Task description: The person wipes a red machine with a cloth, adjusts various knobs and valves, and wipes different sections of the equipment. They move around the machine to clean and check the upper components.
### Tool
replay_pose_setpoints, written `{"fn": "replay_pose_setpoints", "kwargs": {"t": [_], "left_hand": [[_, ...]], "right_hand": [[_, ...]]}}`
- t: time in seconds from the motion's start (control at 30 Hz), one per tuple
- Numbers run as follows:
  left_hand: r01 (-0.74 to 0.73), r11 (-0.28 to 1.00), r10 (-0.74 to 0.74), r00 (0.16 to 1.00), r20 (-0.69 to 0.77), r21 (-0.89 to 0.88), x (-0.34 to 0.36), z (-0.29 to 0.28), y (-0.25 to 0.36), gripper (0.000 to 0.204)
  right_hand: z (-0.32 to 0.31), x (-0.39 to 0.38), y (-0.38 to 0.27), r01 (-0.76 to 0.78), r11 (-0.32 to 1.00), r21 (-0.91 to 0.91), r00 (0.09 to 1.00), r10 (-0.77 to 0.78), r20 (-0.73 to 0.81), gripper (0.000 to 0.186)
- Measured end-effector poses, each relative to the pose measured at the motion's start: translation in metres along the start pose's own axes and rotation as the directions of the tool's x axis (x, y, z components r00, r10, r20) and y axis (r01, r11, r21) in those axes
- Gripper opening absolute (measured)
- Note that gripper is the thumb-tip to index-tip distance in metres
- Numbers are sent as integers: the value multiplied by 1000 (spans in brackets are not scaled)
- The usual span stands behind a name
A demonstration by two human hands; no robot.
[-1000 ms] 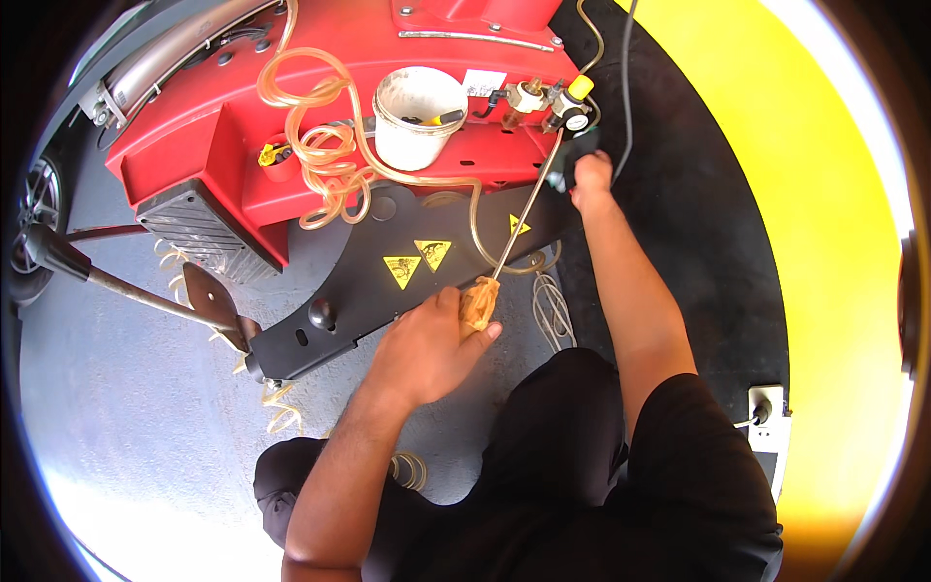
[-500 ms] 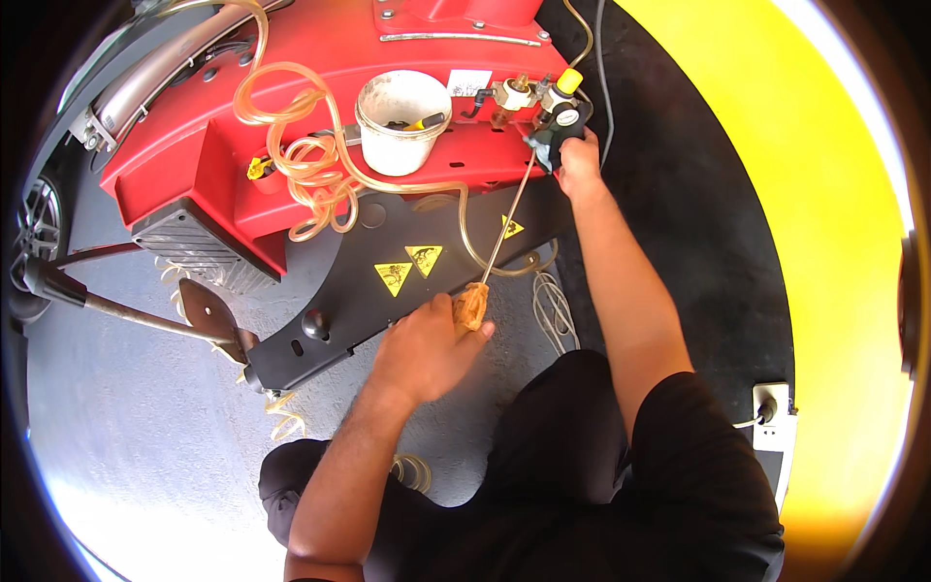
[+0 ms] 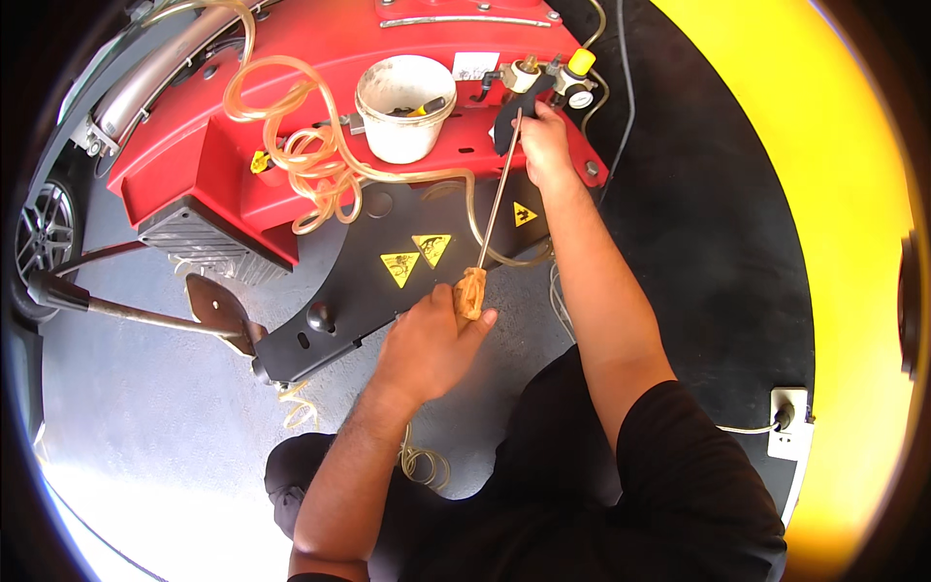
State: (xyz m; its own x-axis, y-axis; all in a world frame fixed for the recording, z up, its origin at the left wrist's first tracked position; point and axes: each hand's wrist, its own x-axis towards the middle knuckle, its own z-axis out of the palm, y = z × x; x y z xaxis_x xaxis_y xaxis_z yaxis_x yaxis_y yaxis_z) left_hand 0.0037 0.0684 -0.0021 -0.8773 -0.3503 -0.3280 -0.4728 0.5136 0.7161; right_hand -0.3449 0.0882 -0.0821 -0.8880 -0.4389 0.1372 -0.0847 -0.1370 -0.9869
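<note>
My left hand point(image 3: 427, 349) is closed around the orange handle of a long-shafted screwdriver point(image 3: 498, 199). Its thin metal shaft points up and away, and the tip end reaches the fingers of my right hand point(image 3: 546, 153). That hand is closed on a dark, elongated piece point(image 3: 506, 126), partly covered by the fingers, whose kind I cannot make out. It is held over the red machine's edge, just in front of the brass and metal air fittings point(image 3: 524, 74) and a small round gauge point(image 3: 580, 99) below a yellow knob point(image 3: 581, 62).
A white bucket point(image 3: 402, 126) holding a yellow-and-black tool stands on the red machine point(image 3: 320, 53). Clear hose point(image 3: 315, 160) lies coiled beside it. A black arm with warning stickers point(image 3: 369, 291) stretches in front. A wall socket point(image 3: 790, 423) with a plug is at right.
The dark piece and my right hand have shifted left, uncovering the gauge. The light cloth-like bit by the shaft's tip no longer shows. The view has tilted slightly; my left hand keeps the screwdriver.
</note>
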Motion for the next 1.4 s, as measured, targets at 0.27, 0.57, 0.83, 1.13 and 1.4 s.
{"fn": "replay_pose_setpoints", "kwargs": {"t": [0.27, 0.57, 0.83, 1.13, 1.4], "left_hand": [[48, 998, -45, 997, -60, 38, -13, -5, -20, 54], [29, 998, -27, 999, -42, 48, -12, -7, -21, 55], [-34, 999, 33, 997, -66, 0, -6, -4, -21, 52], [-21, 999, 24, 996, -82, 32, -5, -3, -26, 55], [-3, 1000, 6, 997, -76, 31, -7, -2, -25, 56]], "right_hand": [[30, -5, -2, 99, 953, -286, 992, -116, -45, 18], [20, 5, 13, -162, 975, 153, 980, 177, -93, 21], [20, -2, 12, -289, 925, 247, 955, 261, 139, 14], [1, 12, 18, 12, 986, 167, 922, 54, -384, 14], [-4, 29, 19, -95, 988, 119, 995, 94, 15, 35]]}}
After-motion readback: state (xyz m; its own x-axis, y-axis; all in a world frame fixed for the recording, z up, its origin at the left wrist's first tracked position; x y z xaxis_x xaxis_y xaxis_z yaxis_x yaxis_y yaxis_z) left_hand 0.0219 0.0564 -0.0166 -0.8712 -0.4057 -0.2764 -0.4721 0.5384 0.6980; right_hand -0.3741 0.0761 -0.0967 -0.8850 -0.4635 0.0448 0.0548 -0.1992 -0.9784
